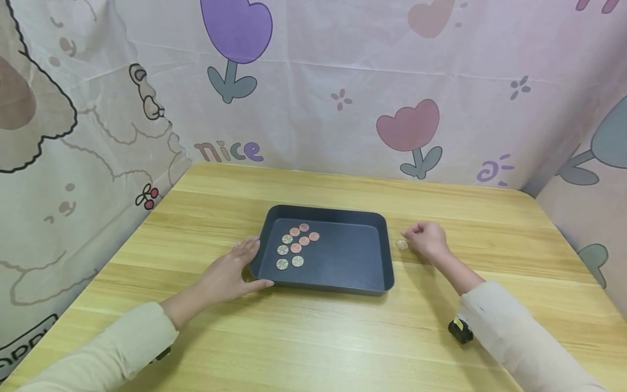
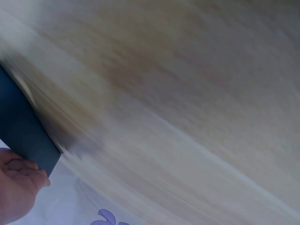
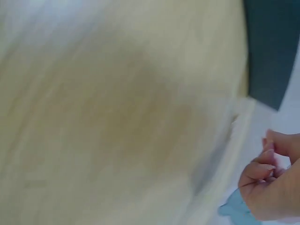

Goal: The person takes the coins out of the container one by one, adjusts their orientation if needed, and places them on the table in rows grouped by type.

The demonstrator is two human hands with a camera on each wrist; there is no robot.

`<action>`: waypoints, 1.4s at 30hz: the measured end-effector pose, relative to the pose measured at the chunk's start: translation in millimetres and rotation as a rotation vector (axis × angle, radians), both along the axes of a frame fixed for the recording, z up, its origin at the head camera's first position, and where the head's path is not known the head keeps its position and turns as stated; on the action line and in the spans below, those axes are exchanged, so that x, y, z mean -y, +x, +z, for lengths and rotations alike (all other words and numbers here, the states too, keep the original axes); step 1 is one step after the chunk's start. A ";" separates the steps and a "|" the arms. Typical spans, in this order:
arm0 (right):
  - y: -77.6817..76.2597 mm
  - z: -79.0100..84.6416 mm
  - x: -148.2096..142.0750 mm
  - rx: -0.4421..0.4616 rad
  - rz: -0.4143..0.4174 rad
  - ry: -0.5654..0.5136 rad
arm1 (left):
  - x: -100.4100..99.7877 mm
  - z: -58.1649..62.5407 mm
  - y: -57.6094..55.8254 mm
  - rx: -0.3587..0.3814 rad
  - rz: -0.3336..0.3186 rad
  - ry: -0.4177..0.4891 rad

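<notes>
A dark rectangular baking tray (image 1: 348,250) stands on the table. Several copper-coloured and pale gold coins (image 1: 295,247) lie in its left half. My left hand (image 1: 227,272) holds the tray's front left corner, fingers along the left wall and thumb against the front. Curled fingers beside the tray wall (image 2: 28,136) show in the left wrist view. Right of the tray, my right hand (image 1: 427,239) has its fingers curled, thumb and forefinger together, just above a pale coin (image 1: 402,245) on the table. Nothing can be seen between these fingertips.
The wood-grain table (image 1: 318,337) runs up to a printed cloth (image 1: 313,125) at the back and sides. A small black device (image 1: 460,330) sits at the right sleeve (image 1: 509,332).
</notes>
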State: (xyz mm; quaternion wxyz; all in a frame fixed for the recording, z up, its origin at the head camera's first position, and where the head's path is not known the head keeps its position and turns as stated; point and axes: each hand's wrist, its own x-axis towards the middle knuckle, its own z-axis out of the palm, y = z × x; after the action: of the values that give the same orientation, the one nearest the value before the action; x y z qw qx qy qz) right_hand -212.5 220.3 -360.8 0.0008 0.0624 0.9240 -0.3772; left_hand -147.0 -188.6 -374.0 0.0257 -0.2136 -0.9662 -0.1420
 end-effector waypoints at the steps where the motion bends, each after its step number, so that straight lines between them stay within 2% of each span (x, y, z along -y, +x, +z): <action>1: 0.9 3.7 4.1 -0.039 0.002 -0.010 | 0.1 -0.1 0.0 0.000 0.001 -0.001; 4: 3.8 14.5 19.3 -0.133 0.014 -0.079 | 0.5 -0.4 -0.3 0.001 0.003 -0.005; 7: 5.4 20.5 36.6 -0.169 0.046 -0.179 | 0.8 -0.7 -0.6 0.002 0.001 -0.008; 11: 7.0 23.7 61.9 -0.168 0.106 -0.283 | 0.7 -0.8 -0.5 0.005 -0.003 -0.004; 17: 3.4 23.5 99.0 -0.149 0.179 -0.366 | 1.4 -1.2 -0.8 0.007 -0.003 -0.001; 24: -8.9 12.7 129.9 -0.135 0.215 -0.343 | 2.5 -3.4 -2.3 0.013 -0.003 0.003; 37: -23.4 -10.9 164.9 0.036 0.181 -0.278 | 1.0 -2.9 -2.5 0.007 -0.004 0.014; 42: -26.5 -15.9 171.1 0.069 0.179 -0.247 | 1.3 -4.2 -2.3 0.001 -0.007 0.020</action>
State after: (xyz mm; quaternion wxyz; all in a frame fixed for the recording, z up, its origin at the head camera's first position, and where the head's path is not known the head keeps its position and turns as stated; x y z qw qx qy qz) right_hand -239.0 49.2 -376.8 0.0736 -0.0078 0.8718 -0.4842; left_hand -149.3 -189.9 -378.2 0.0270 -0.2169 -0.9639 -0.1519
